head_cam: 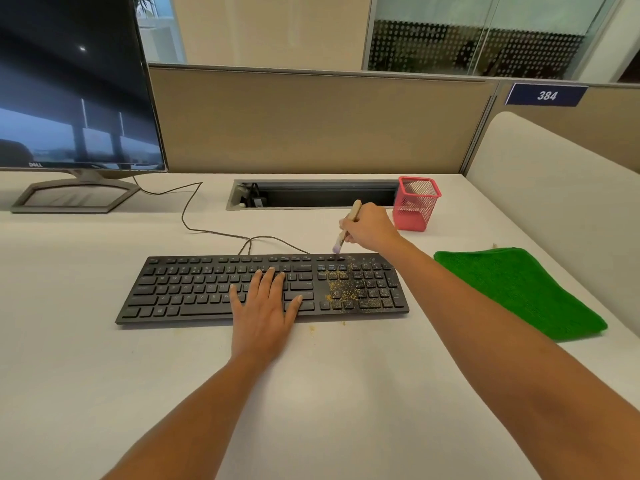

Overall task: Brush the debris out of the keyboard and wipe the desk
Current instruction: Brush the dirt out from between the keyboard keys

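The big white table (104, 375) held everything. A dark Dell monitor (69, 81) stood at the far left, at about 10 o'clock from the person. The black keyboard (194, 289) lay flat in the middle, and its long side ran from 9 o'clock to 3 o'clock. A folded green cloth (519, 292) lay on the table at 3 o'clock from the keyboard, near it but not touching, and no hand was on it.

The left hand (265, 306) lay flat on the middle keys with its fingers straight and spread, holding nothing. It looked like it was keeping the keyboard from sliding. The right hand (370, 226) was past the far edge of the keyboard, and its fingers were curled tight around a small brush (341, 237). A pink mesh cup (415, 206) stood just beyond that hand, at 1 o'clock.

The brush pointed down, with its pale soft tip right at the far edge of the keyboard. The yellow crumbs (341, 289) sat on the right part of the keys, at 6 o'clock from the brush tip. A few crumbs were on the table by the near edge. The right hand was the closer one, so the next sweep would likely come toward the person.
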`<state>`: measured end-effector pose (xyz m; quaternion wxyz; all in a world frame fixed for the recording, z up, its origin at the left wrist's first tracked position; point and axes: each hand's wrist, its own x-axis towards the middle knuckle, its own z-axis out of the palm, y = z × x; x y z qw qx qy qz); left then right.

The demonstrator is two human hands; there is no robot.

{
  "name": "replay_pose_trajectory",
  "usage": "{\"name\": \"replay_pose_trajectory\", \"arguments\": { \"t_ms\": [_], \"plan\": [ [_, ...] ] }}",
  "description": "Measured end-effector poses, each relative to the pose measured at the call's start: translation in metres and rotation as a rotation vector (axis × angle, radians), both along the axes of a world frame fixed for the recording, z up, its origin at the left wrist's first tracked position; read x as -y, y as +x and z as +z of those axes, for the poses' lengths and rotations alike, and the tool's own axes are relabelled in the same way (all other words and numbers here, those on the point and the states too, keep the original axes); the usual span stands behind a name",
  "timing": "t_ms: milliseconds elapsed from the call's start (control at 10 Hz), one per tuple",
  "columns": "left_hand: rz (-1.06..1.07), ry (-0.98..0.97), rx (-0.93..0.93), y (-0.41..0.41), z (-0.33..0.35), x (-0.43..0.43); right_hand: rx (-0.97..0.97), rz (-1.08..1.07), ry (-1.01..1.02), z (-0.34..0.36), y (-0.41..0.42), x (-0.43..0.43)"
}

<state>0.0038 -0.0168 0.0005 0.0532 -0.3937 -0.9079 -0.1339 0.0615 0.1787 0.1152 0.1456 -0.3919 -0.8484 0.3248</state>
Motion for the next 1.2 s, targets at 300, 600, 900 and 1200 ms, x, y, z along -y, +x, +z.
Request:
{"name": "replay_pose_trajectory", "arguments": {
  "t_ms": [300, 600, 900, 1200],
  "plan": [
    [-0.001, -0.009, -0.003, 0.001, 0.002, 0.0, -0.025, 0.054, -0.053, 0.002, -0.003, 0.009],
    [-0.004, -0.003, -0.003, 0.002, 0.002, 0.0, 0.187, -0.009, 0.216, 0.017, 0.011, -0.007],
    [-0.004, -0.014, -0.006, 0.001, 0.002, 0.001, 0.215, -0.027, 0.171, 0.005, 0.014, -0.008],
    [-0.005, -0.007, -0.006, 0.001, 0.001, 0.001, 0.127, 0.062, 0.14, 0.005, 0.004, -0.001]
  ]
}}
